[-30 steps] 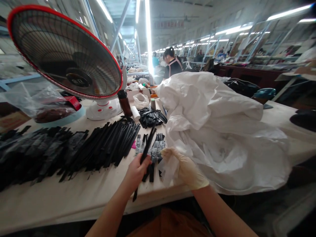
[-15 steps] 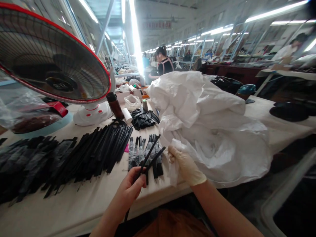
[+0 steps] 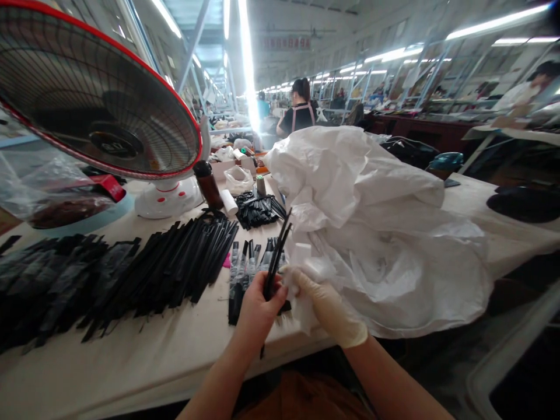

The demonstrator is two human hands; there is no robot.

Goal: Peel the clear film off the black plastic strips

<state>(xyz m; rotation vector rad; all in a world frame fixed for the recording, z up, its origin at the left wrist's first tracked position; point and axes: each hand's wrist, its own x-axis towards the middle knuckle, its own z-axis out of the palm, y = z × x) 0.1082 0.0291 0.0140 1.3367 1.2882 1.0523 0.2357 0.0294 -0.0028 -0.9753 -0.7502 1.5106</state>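
My left hand [image 3: 258, 309] is closed around thin black sticks [image 3: 278, 251] that point up and away from me. Right beside it, my gloved right hand [image 3: 326, 303] pinches a small white cloth or wad [image 3: 306, 259] against the sticks. Below the hands a short row of black strips in clear sleeves [image 3: 245, 265] lies on the white table [image 3: 144, 356]. A long heap of black strips [image 3: 175, 265] stretches to the left.
A big crumpled white bag [image 3: 376, 227] fills the table's right side. A red-rimmed fan [image 3: 96, 99] stands at the back left, with a dark bottle [image 3: 207, 184] and another pile of black pieces [image 3: 256, 209] behind. A person [image 3: 300, 114] works farther along.
My left hand has raised the sticks and brought them together, more upright. My right hand has closed in against them with the white wad.
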